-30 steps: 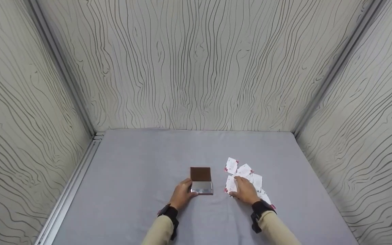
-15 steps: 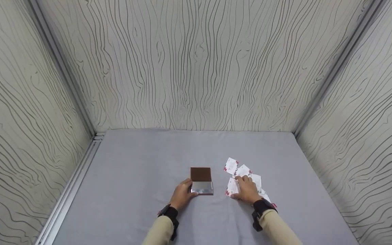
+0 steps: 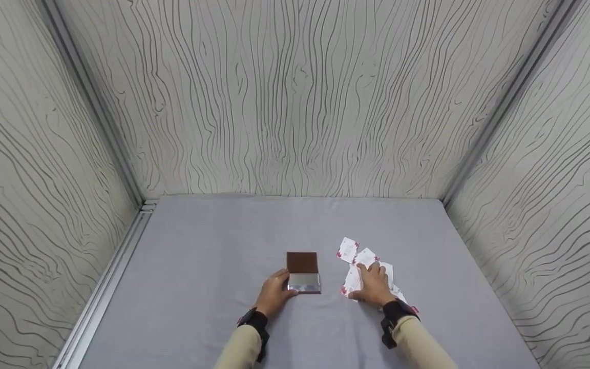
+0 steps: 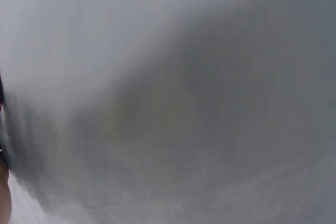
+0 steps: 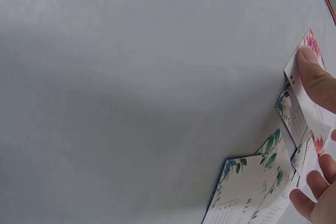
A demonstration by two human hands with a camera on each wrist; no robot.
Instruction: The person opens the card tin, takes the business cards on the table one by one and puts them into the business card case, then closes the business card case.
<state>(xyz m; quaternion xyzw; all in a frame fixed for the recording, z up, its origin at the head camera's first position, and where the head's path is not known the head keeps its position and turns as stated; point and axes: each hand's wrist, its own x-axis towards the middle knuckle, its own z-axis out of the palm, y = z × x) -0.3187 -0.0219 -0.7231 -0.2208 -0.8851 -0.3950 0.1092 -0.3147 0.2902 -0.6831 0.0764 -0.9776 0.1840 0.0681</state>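
Observation:
In the head view, my left hand (image 3: pixel 273 293) grips the left side of a card case (image 3: pixel 303 282). Its brown lid stands raised, and the silvery inside shows. To the right, my right hand (image 3: pixel 374 287) is over a spread of white cards with floral corners. The right wrist view shows its thumb lying on a pink-flowered card (image 5: pixel 310 95), and the hand holds this card between thumb and fingers; the index fingertip is hidden. Under and beside it lie green-leaf cards (image 5: pixel 252 174). The left wrist view shows mostly cloth, with a sliver of finger at its left edge.
A grey cloth (image 3: pixel 213 246) covers the table. Two more cards, a far one (image 3: pixel 348 249) and one nearer (image 3: pixel 367 256), lie beyond the right hand. Wood-patterned panels (image 3: pixel 295 102) stand behind and at both sides, with a metal rail (image 3: pixel 105 292) along the left.
The card under my right hand has turned and shifted slightly toward me and to the right. The right fingers have bent more. My left hand and the case stay put.

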